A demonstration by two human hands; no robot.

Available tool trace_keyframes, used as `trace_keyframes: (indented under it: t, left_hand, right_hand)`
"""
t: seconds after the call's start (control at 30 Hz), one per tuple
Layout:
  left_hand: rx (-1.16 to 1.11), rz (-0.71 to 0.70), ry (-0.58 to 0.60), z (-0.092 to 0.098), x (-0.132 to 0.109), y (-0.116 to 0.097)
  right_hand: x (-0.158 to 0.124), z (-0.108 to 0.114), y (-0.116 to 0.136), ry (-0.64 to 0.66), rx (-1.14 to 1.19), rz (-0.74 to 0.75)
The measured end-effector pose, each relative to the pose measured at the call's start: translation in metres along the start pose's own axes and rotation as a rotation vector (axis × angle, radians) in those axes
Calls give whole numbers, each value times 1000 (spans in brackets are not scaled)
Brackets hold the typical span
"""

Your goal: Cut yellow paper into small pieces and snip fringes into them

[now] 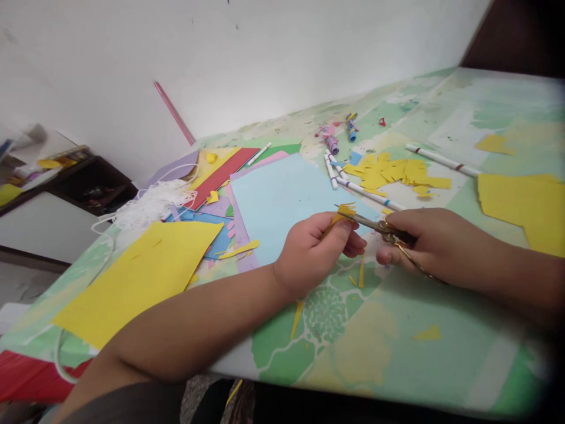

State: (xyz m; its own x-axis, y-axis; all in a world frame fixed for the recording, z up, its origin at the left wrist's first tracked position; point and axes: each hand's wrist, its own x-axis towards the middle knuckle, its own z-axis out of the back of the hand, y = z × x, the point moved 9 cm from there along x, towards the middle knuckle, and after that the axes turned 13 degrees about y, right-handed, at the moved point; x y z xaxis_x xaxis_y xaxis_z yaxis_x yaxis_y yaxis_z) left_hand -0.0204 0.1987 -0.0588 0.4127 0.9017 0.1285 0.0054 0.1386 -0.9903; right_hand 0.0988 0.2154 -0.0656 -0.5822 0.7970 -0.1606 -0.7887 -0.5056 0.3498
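My left hand pinches a small piece of yellow paper whose upper edge is cut into thin strips. A pair of scissors with gold-coloured handles is gripped in my right hand. Its blades point left and meet the yellow piece at my left fingertips. Under and behind my left hand lies a light blue sheet. Beyond the scissors rests a heap of fringed yellow paper pieces. Thin yellow scraps are scattered on the patterned tablecloth below my hands.
A large yellow sheet lies at the left, beside tangled white string and a red strip. White markers lie past my right hand. Rolled paper pieces stand farther back. Another yellow sheet is at the right.
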Motion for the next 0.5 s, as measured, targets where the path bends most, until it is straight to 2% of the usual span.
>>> trace_keyframes:
  t: [0.27,0.5]
  left_hand:
    - [73,-18,18,-1,0,-3]
    - [117,-33,47,-3,0,-5]
  right_hand:
    - [-1,0,3,-23,-24,26]
    - [-1,-1,4,9,-14,53]
